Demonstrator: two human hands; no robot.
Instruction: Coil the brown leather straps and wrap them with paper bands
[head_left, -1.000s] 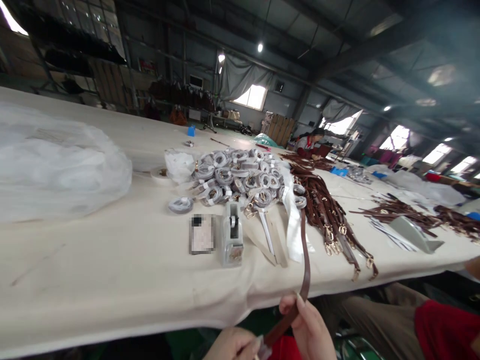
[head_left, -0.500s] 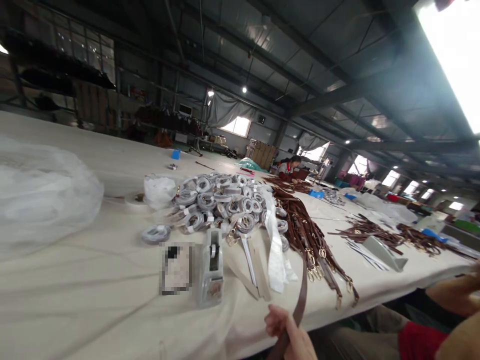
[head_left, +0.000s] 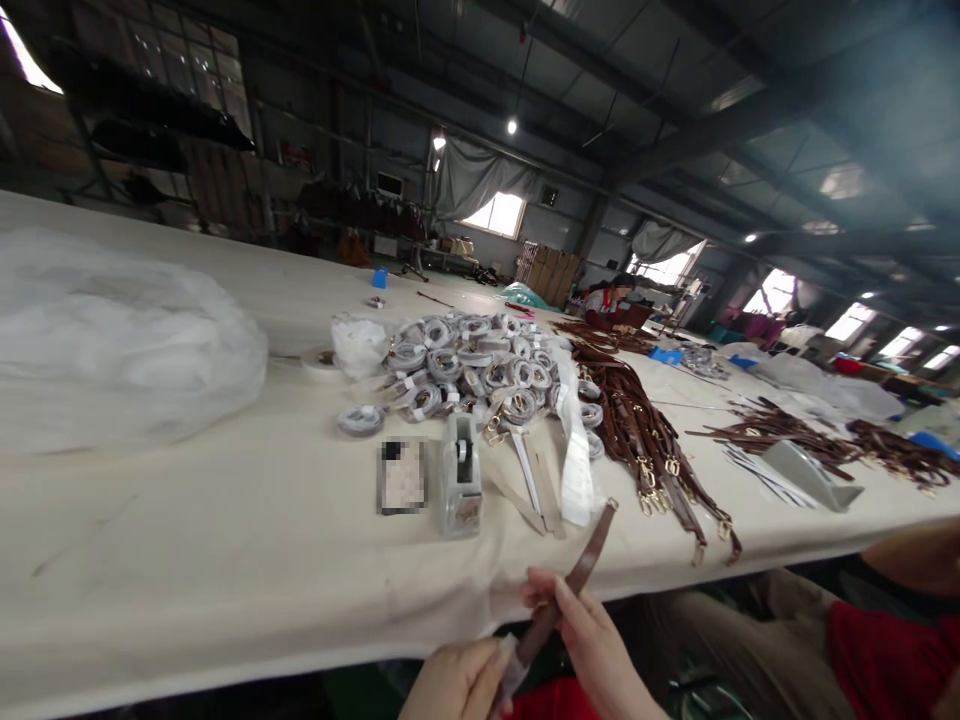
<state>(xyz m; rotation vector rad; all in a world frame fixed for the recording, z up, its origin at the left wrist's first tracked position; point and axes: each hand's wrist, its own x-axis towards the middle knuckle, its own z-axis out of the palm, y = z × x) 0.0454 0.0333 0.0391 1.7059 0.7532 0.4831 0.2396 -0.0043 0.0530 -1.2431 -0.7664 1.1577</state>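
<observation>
A brown strap (head_left: 592,558) with a gold clasp at its far end rises from my two hands at the table's front edge. My right hand (head_left: 581,625) is closed around its middle. Lower down, my left hand (head_left: 461,680) pinches the strap's near part, where a translucent wrap shows. Beyond them stands a tape dispenser (head_left: 461,480), beside a pixelated flat object (head_left: 403,477). Behind is a heap of coiled, wrapped straps (head_left: 480,360). A pile of loose brown straps (head_left: 637,430) with gold clasps lies to its right, past a white strip (head_left: 576,460).
A large plastic bag (head_left: 127,340) covers the table's left side. A tape roll (head_left: 321,362) lies behind a single coil (head_left: 360,420). At right are more brown straps (head_left: 787,435) and a grey holder (head_left: 814,475). One person sits close at right, another farther back.
The view has shifted, so the table's contents appear farther right and higher. My left hand has come into view on the strap, and the strap's clasp end has drawn toward me off the pile.
</observation>
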